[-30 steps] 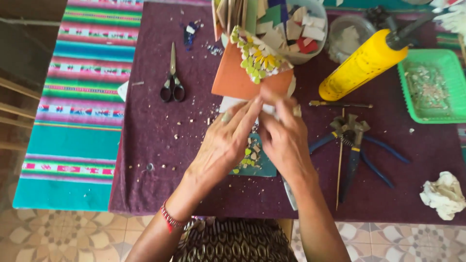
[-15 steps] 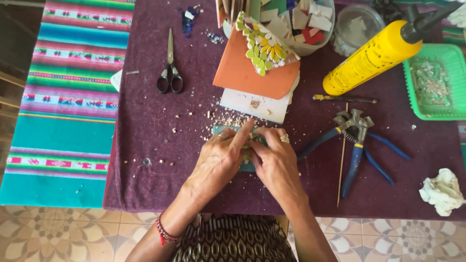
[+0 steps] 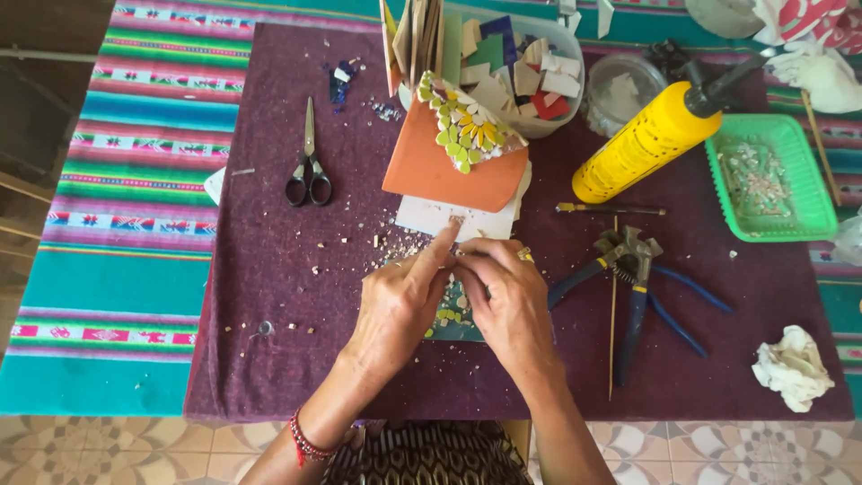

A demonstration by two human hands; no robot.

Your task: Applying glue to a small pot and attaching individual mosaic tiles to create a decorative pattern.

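My left hand [image 3: 400, 301] and my right hand [image 3: 507, 301] meet over a small dark green mosaic tile [image 3: 453, 319] lying on the purple cloth [image 3: 269, 296]. The fingertips of both hands pinch a tiny pale tile chip [image 3: 456, 253] between them just above that tile. My left forefinger points up toward a white tile [image 3: 431, 217]. Most of the mosaic tile is hidden under my hands. An orange tile [image 3: 431, 171] bearing a green, yellow and white flower mosaic [image 3: 467, 126] lies just beyond.
Black scissors [image 3: 308, 171] lie at the left. Two blue-handled nippers [image 3: 633, 278] and a thin stick [image 3: 613, 305] lie at the right. A yellow glue bottle [image 3: 646, 148], green tray [image 3: 804, 216], tub of tile pieces [image 3: 566, 117] and crumpled tissue [image 3: 792, 366] stand around. Chips litter the cloth.
My hands have drawn closer to my body over the last second and now hold a small chip together over the mosaic tile. The view has shifted slightly.
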